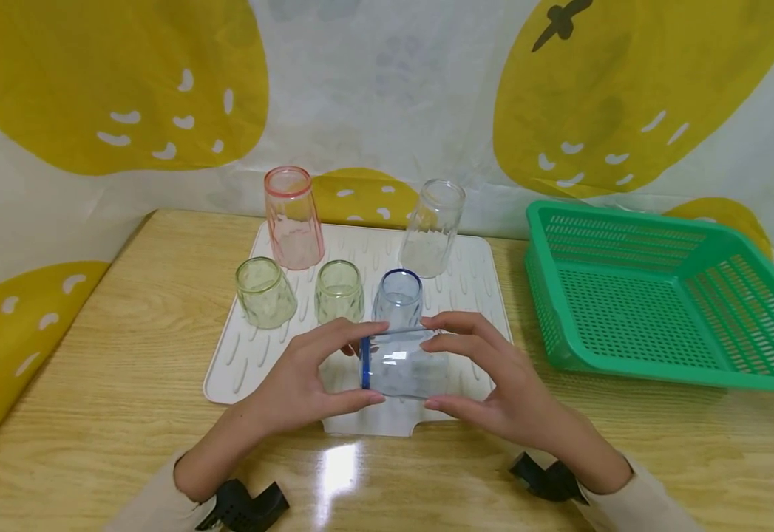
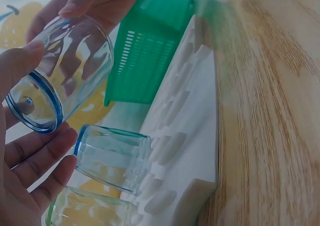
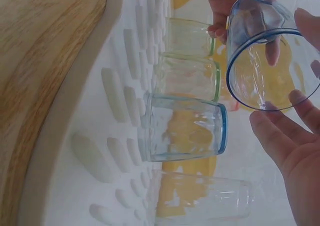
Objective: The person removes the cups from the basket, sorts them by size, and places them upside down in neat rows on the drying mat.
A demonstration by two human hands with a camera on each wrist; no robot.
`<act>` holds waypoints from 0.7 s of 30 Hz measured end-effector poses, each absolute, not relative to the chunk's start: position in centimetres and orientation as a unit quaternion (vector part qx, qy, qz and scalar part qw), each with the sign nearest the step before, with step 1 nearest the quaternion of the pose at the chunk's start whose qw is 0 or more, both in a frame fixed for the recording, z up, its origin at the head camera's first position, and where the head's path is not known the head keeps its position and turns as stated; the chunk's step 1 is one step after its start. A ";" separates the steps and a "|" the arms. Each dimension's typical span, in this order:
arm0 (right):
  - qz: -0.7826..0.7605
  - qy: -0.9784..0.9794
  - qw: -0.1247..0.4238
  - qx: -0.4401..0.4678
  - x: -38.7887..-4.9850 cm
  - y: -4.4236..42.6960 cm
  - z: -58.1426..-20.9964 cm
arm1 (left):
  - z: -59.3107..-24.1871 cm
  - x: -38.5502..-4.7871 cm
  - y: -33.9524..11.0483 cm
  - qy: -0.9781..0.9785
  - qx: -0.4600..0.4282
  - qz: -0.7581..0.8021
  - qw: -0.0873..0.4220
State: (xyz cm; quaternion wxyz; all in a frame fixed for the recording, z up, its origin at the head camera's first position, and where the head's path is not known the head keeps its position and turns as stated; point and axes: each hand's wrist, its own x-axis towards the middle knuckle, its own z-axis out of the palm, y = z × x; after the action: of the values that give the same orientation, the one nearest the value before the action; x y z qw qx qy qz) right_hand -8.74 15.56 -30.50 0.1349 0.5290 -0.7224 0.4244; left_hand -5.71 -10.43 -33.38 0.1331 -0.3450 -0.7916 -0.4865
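A clear glass tumbler with a blue rim (image 1: 403, 369) lies sideways in the air above the front of a white drying mat (image 1: 476, 295). Thumb and fingers of the left hand (image 1: 303, 380) grip it at the rim end. At the base end, the right hand (image 1: 496, 369) holds it between thumb and fingers. Just behind stands a short blue-rimmed glass (image 1: 400, 299), upright on the mat. Two short green glasses (image 1: 267, 299) are lined up to its left. Farther back are a tall pink glass (image 1: 295, 229) and a tall clear glass (image 1: 432, 233).
To the right of the mat, a green plastic basket (image 1: 626, 366) sits on the wooden table (image 1: 134, 332). A white sheet with yellow fruit print (image 1: 387, 89) hangs behind the table. Black wrist devices (image 1: 243, 506) are strapped over both sleeves.
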 end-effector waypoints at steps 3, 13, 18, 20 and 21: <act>0.412 -0.732 0.120 0.530 -8.8 15.7 -30.7 | -33.5 -5.8 -10.4 -0.790 -0.346 -0.486 0.146; 0.367 -0.755 0.095 0.535 -9.1 15.8 -30.6 | -33.9 -6.2 -10.6 -0.785 -0.337 -0.479 0.200; 0.269 -0.771 0.134 0.561 -9.4 15.7 -29.8 | -33.8 -6.1 -10.7 -0.788 -0.330 -0.476 0.206; 0.223 -0.777 0.140 0.571 -9.5 15.6 -29.4 | -33.8 -6.1 -10.7 -0.789 -0.328 -0.476 0.210; 0.206 -0.781 0.135 0.575 -9.5 15.5 -29.1 | -33.8 -6.1 -10.7 -0.788 -0.329 -0.475 0.213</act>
State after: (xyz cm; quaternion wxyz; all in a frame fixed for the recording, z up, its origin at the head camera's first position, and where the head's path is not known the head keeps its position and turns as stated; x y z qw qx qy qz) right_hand -9.55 15.54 -29.12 0.1348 0.5746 -0.7805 0.2059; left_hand -6.07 -10.70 -33.82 0.2133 -0.3290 -0.7879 -0.4749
